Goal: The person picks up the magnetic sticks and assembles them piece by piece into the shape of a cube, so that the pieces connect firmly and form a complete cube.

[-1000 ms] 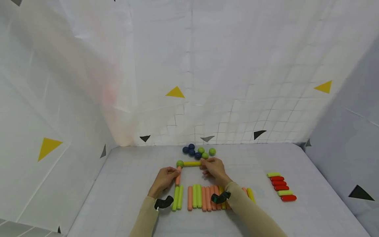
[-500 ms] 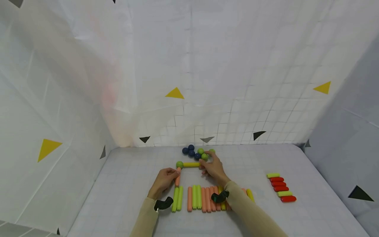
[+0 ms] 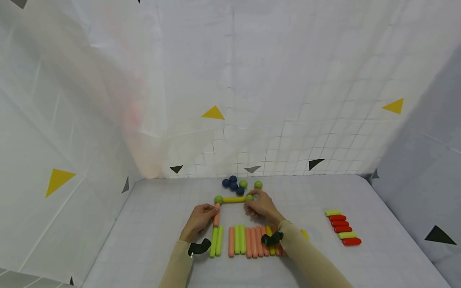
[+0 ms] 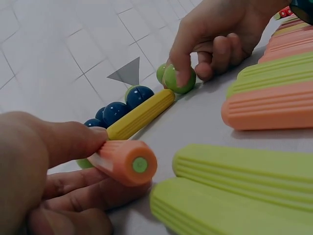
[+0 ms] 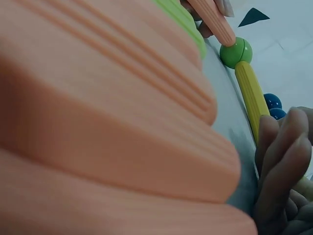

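My left hand pinches an orange rod between thumb and fingers. The rod's far end meets a green ball, and a yellow rod runs rightward from that same ball. At the yellow rod's right end, my right hand pinches a second green ball between thumb and index finger. This ball appears to touch the rod's tip. In the right wrist view the right fingers partly hide the yellow rod, and the held ball is mostly hidden.
Behind the yellow rod lie several dark blue balls and two loose green balls. A row of orange, green and yellow rods lies in front of the hands. Shorter red and green rods form a column at the right.
My right hand has let go of the yellow rod's end, reached to the green balls, and brought one back toward the rod's right end. The left hand has stayed still.
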`<state>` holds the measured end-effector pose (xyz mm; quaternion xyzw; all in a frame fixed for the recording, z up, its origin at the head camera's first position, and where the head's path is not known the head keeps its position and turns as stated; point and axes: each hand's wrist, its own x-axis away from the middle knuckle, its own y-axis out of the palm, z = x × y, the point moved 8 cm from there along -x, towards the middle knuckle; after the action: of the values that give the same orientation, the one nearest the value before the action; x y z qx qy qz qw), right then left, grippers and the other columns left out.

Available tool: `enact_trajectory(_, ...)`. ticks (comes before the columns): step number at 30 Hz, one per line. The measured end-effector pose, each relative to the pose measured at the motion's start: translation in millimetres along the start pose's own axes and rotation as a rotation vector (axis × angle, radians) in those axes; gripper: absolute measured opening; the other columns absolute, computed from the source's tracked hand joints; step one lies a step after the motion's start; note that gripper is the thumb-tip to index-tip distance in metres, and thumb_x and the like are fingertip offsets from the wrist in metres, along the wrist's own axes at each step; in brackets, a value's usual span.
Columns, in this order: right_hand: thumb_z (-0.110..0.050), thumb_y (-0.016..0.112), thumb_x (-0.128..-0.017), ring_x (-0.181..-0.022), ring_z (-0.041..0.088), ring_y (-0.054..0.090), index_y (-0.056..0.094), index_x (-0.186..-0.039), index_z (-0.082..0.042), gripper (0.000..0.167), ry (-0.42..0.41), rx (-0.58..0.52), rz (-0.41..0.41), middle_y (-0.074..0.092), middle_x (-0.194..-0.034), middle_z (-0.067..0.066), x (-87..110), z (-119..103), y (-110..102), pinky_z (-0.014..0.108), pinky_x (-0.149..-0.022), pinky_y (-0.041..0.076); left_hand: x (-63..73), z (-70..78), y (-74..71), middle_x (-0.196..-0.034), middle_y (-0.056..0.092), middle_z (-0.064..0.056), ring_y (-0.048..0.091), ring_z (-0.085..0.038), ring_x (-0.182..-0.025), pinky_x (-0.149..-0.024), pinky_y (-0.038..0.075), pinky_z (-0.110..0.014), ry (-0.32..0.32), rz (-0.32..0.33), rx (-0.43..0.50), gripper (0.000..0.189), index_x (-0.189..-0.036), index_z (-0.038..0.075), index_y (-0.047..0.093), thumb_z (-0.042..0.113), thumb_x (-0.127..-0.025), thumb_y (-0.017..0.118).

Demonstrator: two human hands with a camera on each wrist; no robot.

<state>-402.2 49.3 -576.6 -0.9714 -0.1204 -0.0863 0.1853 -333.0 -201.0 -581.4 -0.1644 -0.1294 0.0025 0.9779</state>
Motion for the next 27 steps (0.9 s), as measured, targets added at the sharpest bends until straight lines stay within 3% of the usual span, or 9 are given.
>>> enact_trajectory(5, -0.018, 0.072, -0.093, -0.049, 0.011, 0.053, 0.064, -0.131, -0.01, 0.04, -0.028, 0.068, -0.055, 0.07, -0.068, 0.004, 2.5, -3.7, 4.3, 0.025, -0.048, 0.043, 0.3, -0.6, 0.5, -0.087, 0.066, 0.001, 0.047, -0.012, -0.067, -0.056, 0.036, -0.026, -0.003, 0.0, 0.006, 0.035, -0.117, 0.004, 0.072, 0.036, -0.104, 0.069)
enact_trajectory(11, -0.022, 0.074, -0.092, -0.048, 0.011, 0.053, 0.064, -0.129, -0.012, 0.04, -0.024, 0.142, -0.045, 0.073, -0.07, 0.003, 1.7, 1.0, 5.6, 0.024, -0.047, 0.043, 1.3, -5.0, 2.1, -0.084, 0.064, 0.002, 0.045, -0.011, -0.063, -0.054, 0.035, -0.026, -0.022, -0.007, 0.014, 0.034, -0.118, 0.004, 0.072, 0.036, -0.104, 0.068)
enact_trajectory(21, -0.036, 0.082, -0.093, -0.048, 0.012, 0.055, 0.064, -0.127, -0.012, 0.046, 0.0, 0.138, -0.04, 0.075, -0.069, 0.003, 1.5, 0.9, 9.1, 0.026, -0.047, 0.041, 3.0, -1.6, 0.9, -0.084, 0.063, 0.003, 0.046, -0.011, -0.065, -0.056, 0.036, -0.025, 0.004, 0.0, 0.004, 0.032, -0.117, 0.003, 0.072, 0.032, -0.105, 0.067)
enact_trajectory(27, -0.026, 0.076, -0.094, -0.045, 0.01, 0.054, 0.062, -0.134, -0.011, 0.045, -0.009, 0.133, -0.006, 0.073, -0.066, 0.003, -1.1, 0.1, 9.3, 0.025, -0.046, 0.042, 0.8, -0.9, 1.9, -0.082, 0.062, 0.003, 0.045, -0.01, -0.064, -0.055, 0.035, -0.025, 0.007, -0.004, 0.01, 0.032, -0.117, 0.003, 0.071, 0.032, -0.105, 0.067)
